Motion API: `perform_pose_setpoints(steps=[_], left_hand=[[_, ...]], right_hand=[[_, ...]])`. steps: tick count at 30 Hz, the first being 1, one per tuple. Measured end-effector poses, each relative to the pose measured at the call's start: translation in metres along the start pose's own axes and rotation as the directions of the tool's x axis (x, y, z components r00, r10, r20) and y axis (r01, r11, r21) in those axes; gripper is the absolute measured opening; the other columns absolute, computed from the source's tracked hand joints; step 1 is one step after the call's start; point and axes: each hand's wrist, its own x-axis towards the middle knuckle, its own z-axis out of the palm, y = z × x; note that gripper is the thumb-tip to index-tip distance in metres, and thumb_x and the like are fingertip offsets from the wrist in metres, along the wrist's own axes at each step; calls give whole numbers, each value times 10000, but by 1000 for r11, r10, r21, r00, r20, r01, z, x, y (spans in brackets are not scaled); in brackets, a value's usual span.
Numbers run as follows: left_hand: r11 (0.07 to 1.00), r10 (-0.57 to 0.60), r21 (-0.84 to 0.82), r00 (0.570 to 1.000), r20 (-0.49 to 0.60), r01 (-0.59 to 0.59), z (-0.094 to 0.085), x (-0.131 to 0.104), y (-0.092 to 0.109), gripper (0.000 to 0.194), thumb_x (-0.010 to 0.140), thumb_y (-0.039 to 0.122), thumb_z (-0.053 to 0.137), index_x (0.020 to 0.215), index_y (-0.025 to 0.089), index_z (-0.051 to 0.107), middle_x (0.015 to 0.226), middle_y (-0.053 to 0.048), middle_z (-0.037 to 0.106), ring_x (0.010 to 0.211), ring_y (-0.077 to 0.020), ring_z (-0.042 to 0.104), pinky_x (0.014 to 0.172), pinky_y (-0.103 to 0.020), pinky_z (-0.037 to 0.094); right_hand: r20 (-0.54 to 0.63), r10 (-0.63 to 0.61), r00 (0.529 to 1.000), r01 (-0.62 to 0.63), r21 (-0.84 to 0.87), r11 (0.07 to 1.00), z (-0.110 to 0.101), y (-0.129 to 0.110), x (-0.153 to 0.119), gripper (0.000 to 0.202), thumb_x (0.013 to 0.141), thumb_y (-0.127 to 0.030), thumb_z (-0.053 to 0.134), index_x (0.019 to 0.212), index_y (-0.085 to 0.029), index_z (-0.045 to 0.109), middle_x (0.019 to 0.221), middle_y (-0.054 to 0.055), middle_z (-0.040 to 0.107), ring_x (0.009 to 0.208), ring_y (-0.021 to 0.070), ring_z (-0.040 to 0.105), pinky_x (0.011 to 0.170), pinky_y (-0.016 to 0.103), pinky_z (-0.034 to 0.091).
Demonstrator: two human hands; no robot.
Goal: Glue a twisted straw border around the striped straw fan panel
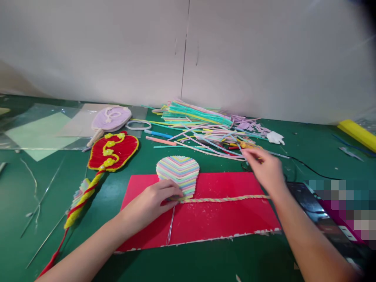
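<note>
My left hand (160,196) rests on the red sheet (220,217), its fingers closed on the left end of a twisted pipe-cleaner cord (223,199). That grip is partly hidden. Just above those fingers lies a pastel striped fan-shaped piece (178,170) with a V pattern, its narrow end partly covered. Thin clear strands (170,227) hang below the hand. At the near edge of the pile, my right hand (266,166) pinches what looks like a light blue pipe cleaner (239,146). The cord's right end runs to below my right wrist.
Pastel pipe cleaners (199,113) lie heaped against the wall. At left are a red and yellow fan (96,154), a lilac fan (113,119), a pale green sheet (38,133) and thin wires. A phone (311,211) lies at right, below a black cable (314,170) and yellow block (358,135).
</note>
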Motion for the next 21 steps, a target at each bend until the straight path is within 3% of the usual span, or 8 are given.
perform_pose_setpoints(steps=[2, 3, 5, 8, 12, 15, 18, 21], left_hand=[[1000, 8, 5, 1000, -13, -8, 1, 0, 0, 155, 897, 176, 529, 983, 189, 657, 1009, -55, 646, 920, -147, 636, 814, -223, 536], [1000, 10, 5, 1000, -18, -10, 1, 0, -1, 154, 899, 181, 528, 984, 190, 656, 1009, -56, 645, 919, -147, 636, 813, -226, 537], [1000, 11, 2, 1000, -20, -11, 2, -1, -1, 153, 902, 185, 525, 985, 191, 653, 1011, -58, 642, 917, -148, 635, 812, -232, 539], [1000, 2, -8, 1000, -5, -2, 2, -1, -1, 150, 901, 181, 528, 989, 190, 649, 1015, -58, 637, 924, -149, 633, 814, -234, 537], [1000, -16, -7, 1000, 16, 16, 0, -2, 0, 156, 913, 196, 518, 1013, 192, 638, 1030, -55, 634, 947, -150, 626, 827, -238, 528], [1000, 8, 17, 999, 36, -9, -9, -2, 3, 218, 930, 168, 457, 1073, 204, 617, 1056, -50, 637, 963, -144, 621, 835, -240, 521], [994, 25, 107, 996, 90, -34, -19, -3, 6, 308, 862, 99, 485, 1115, 225, 607, 1134, -45, 616, 1032, -161, 598, 885, -263, 503], [983, -27, 183, 990, 137, 2, -26, -4, 7, 448, 736, 35, 547, 1137, 232, 584, 1212, -36, 584, 1115, -191, 555, 939, -299, 478]], right_hand=[[-85, 211, 974, -227, -284, 932, -15, 43, 22, 312, 823, -420, 547, 921, -163, 696, 927, 125, 688, 834, 258, 629, 747, 367, 466], [-39, 355, 934, -344, -364, 866, -20, 62, 30, 327, 805, -431, 556, 899, -151, 696, 898, 138, 691, 835, 277, 630, 726, 369, 459], [51, 445, 894, -396, -373, 839, -24, 87, 39, 350, 760, -469, 596, 765, -134, 697, 750, 141, 693, 723, 285, 640, 625, 351, 447], [150, 462, 874, -397, -326, 858, -18, 99, 41, 375, 750, -524, 587, 716, -163, 684, 699, 93, 700, 642, 238, 639, 549, 297, 423], [81, 463, 883, -421, -303, 855, -13, 91, 35, 446, 794, -567, 519, 726, -147, 651, 680, 112, 691, 649, 241, 640, 574, 306, 415], [-59, 457, 888, -454, -276, 847, -21, 76, 30, 511, 894, -529, 354, 937, -96, 622, 730, 137, 694, 675, 228, 651, 634, 320, 430], [-223, 416, 881, -466, -265, 844, -34, 50, 23, 569, 921, -513, 289, 1211, -60, 475, 906, 184, 685, 828, 254, 650, 707, 353, 419], [-262, 376, 889, -440, -262, 859, -40, 16, 7, 562, 897, -560, 342, 1215, -115, 472, 979, 182, 667, 847, 269, 633, 683, 357, 418]])
